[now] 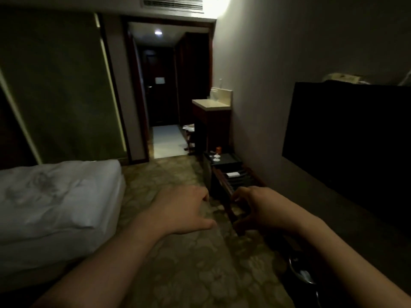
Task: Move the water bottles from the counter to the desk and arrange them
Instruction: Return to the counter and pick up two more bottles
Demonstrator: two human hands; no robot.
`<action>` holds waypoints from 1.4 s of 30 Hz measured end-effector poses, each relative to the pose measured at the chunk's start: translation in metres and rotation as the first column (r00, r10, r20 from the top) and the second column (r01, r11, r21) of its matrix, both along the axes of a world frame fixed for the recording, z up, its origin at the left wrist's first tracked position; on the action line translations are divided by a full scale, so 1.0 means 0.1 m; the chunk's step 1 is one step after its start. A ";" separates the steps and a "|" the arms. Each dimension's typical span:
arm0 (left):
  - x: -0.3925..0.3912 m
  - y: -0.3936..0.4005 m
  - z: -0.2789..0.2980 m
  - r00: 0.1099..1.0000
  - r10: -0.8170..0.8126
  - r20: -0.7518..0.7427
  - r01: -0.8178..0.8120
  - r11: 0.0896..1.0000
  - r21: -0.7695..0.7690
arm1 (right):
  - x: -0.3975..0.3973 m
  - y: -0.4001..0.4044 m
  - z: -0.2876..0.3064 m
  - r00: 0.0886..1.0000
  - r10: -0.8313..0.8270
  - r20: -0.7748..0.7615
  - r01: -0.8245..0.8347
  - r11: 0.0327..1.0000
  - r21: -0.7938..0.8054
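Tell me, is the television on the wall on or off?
Off. The television screen is wholly black, showing no picture or glow, though the ceiling light shines brightly.

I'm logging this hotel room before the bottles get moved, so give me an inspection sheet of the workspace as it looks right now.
Surface: pale counter far ahead by the right wall; desk not identifiable.
Job's things: faint clear shapes at the counter's back, too blurred to confirm as water bottles.
Clutter: low dark stand with an orange item and small pale pieces.
Hands: left hand and right hand both held out over the carpet, fingers loosely curled, holding nothing.
Cables: nothing seen.
Surroundings: white bed at left, dark screen on the right wall, doorway ahead, dim light.
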State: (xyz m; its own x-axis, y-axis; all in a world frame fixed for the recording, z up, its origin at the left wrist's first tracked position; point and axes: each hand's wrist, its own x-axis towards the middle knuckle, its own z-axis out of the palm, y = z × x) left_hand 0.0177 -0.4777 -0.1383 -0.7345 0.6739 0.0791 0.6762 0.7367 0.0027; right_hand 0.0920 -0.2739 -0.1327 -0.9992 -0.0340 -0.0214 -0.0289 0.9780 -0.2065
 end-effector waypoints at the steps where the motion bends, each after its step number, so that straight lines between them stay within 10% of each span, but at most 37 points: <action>1: -0.14 -0.11 -0.01 1.000 0.023 0.008 -0.023 1.000 0.020 | -0.21 -0.10 0.01 0.999 0.034 0.016 -0.034 0.999 0.005; 29: -7.46 -0.58 0.07 0.991 0.134 -0.016 -0.131 0.985 0.109 | -7.73 -0.43 0.21 0.974 0.227 0.027 -0.223 0.970 -0.096; 42: -11.60 -0.54 0.35 0.991 0.020 -0.135 -0.008 0.996 0.093 | -11.52 -0.55 0.41 0.999 0.038 -0.003 -0.038 0.985 -0.167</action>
